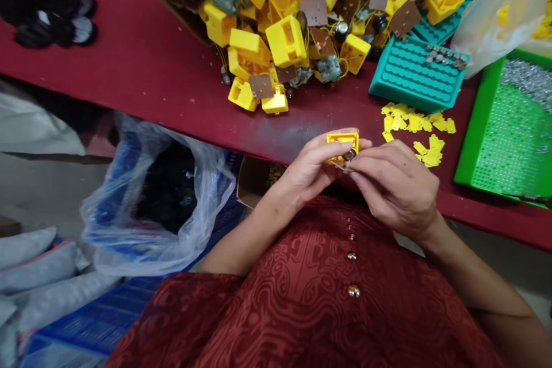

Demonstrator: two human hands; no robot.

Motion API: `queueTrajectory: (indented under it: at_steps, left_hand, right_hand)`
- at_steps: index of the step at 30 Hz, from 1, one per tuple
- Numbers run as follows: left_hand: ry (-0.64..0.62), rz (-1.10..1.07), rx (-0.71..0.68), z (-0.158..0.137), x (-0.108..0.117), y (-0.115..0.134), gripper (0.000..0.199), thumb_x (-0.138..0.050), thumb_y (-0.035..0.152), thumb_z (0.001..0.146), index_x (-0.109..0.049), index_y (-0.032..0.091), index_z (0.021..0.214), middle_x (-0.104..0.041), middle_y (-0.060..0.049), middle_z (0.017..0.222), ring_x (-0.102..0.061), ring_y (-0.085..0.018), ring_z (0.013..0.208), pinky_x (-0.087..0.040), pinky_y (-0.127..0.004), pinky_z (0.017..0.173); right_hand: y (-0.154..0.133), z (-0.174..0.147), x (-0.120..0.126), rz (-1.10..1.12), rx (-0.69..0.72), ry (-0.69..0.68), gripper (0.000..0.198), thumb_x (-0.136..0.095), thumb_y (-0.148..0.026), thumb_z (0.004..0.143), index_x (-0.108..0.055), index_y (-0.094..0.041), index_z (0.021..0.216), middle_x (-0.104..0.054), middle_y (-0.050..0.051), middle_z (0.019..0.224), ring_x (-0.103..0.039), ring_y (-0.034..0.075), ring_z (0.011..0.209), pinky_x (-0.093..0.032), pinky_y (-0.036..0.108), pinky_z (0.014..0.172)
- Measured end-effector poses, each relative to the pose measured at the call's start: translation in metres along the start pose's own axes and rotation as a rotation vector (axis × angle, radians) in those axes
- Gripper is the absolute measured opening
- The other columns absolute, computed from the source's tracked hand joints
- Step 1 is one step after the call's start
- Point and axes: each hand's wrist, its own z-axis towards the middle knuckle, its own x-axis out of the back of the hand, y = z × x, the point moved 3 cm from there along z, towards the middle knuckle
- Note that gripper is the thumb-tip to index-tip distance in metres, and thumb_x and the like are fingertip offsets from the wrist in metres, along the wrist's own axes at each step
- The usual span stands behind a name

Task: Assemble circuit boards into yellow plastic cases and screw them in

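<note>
Your left hand [308,168] grasps the small open yellow plastic housing [354,142]; cannot tell what your right hand [399,187] grips. Brace the housing firmly, keep fingertip pressure light.

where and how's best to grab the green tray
Probably by the left wall of the green tray, coming from the left: that wall stands raised, and table shows between it and the yellow tabs. Keep it level, as silvery bits lie toward its far end. Its right side is out of view.
</note>
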Motion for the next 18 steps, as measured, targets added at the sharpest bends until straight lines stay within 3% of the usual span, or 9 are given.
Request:
queueTrajectory:
  at_steps: [4,9,13,18]
  left_hand:
    - [-0.049,0.018,-0.012,-0.001,0.001,-0.001,0.035,-0.076,0.025,0.075,-0.077,0.018,0.109,-0.083,-0.01,0.114,-0.079,-0.025,0.105,-0.061,-0.029,0.077]
    - [-0.066,0.009,-0.011,-0.003,-0.003,-0.002,0.032,-0.082,0.022,0.077,-0.077,0.019,0.108,-0.083,-0.005,0.103,-0.077,-0.017,0.084,-0.061,-0.025,0.072]
    - [-0.036,-0.03,-0.061,-0.004,-0.008,-0.001,0.033,-0.086,0.018,0.076,-0.076,0.021,0.108,-0.082,-0.001,0.1,-0.075,-0.013,0.083,-0.063,-0.024,0.076]
    - [-0.141,-0.076,0.033,-0.006,-0.009,-0.003,0.035,-0.075,0.021,0.075,-0.078,0.022,0.11,-0.079,-0.002,0.105,-0.076,-0.018,0.091,-0.067,-0.029,0.079]
  right_hand:
    - [-0.005,0.002,0.009,-0.041,0.04,-0.042,0.016,-0.068,-0.013,0.096,-0.072,-0.022,0.108,-0.078,0.004,0.102,-0.067,0.015,0.085,-0.057,0.032,0.077]
    - [-0.008,0.004,0.018,-0.076,0.031,-0.087,0.013,-0.069,-0.014,0.096,-0.072,-0.021,0.107,-0.078,0.004,0.1,-0.066,0.015,0.082,-0.055,0.032,0.073]
    - [-0.005,0.005,0.023,-0.075,-0.112,-0.108,0.012,-0.064,-0.014,0.099,-0.073,-0.02,0.106,-0.078,0.005,0.098,-0.07,0.017,0.086,-0.057,0.035,0.079]
    - [0.005,0.006,0.025,-0.025,-0.325,-0.139,0.016,-0.062,-0.024,0.103,-0.077,-0.023,0.098,-0.077,0.003,0.092,-0.071,0.017,0.082,-0.058,0.034,0.079]
